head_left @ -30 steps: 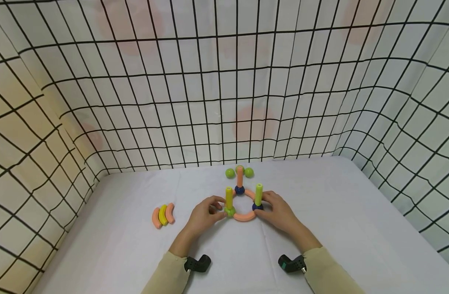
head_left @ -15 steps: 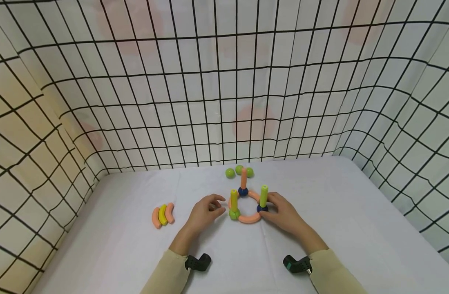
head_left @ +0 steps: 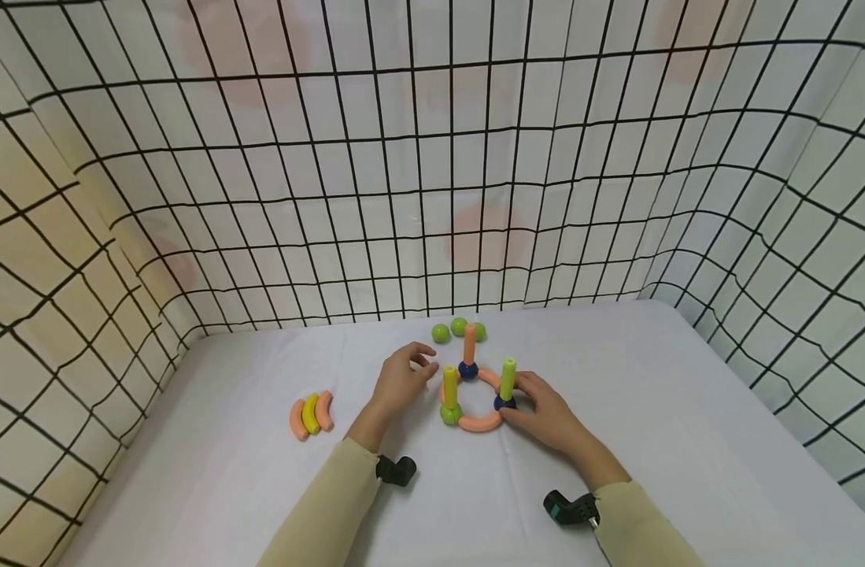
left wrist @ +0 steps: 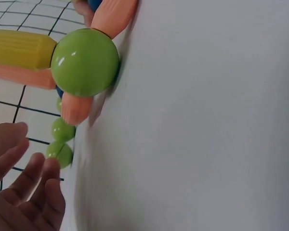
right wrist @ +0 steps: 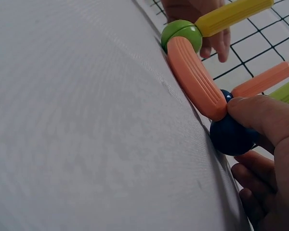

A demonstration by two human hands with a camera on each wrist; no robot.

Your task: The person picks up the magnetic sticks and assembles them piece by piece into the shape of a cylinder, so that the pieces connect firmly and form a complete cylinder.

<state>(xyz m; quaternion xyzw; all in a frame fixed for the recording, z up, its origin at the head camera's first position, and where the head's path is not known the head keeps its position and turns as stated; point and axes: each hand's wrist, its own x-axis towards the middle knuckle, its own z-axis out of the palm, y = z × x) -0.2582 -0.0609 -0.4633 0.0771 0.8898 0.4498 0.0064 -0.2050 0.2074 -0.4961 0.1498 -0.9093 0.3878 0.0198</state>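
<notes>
A ring of curved orange rods [head_left: 480, 424] and balls lies on the table. Its green ball [left wrist: 85, 62] carries an upright yellow rod [head_left: 451, 387]. At the back, a dark blue ball [head_left: 467, 370] bears an upright orange rod [head_left: 470, 345]. My right hand [head_left: 548, 411] pinches the right-hand dark blue ball [right wrist: 229, 137], from which a light green rod [head_left: 508, 379] stands; the thumb is on its near side, partly covering it. My left hand [head_left: 401, 383] hovers just left of the ring, fingers loosely bent and holding nothing.
Three loose green balls [head_left: 441, 333] lie behind the ring. Off to the left, two curved orange rods flank a curved yellow rod [head_left: 310, 413]. White walls with a black grid [head_left: 418, 165] enclose the white tablecloth [head_left: 645, 394] at the back and sides.
The ring has shifted slightly right along with my right hand. My left hand has come away from the green ball and moved forward, toward the back of the table.
</notes>
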